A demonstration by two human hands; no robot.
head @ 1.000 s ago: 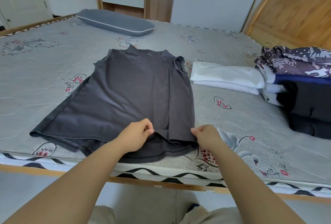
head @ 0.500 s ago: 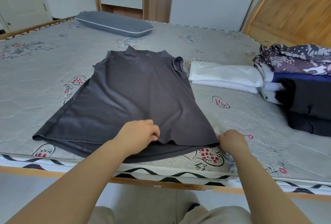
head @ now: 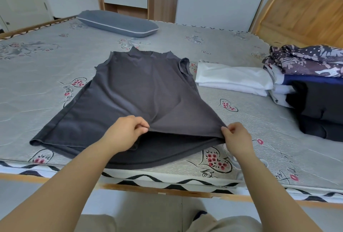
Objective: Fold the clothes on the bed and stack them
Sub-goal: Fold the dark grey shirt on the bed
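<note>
Head view: dark grey sleeveless top (head: pixel 141 92) lies flat on the bed (head: pixel 46 75), hem toward me. My left hand (head: pixel 126 133) pinches the upper hem layer mid-width; my right hand (head: pixel 236 139) pinches its right corner (that layer lifted off the lower one). Folded white garment (head: pixel 233 78) and clothes pile (head: pixel 313 87) to the right.

The pile of clothes (head: pixel 315 87) on the right is cut off by the edge. The left hand (head: pixel 126 133) hides some hem.
</note>
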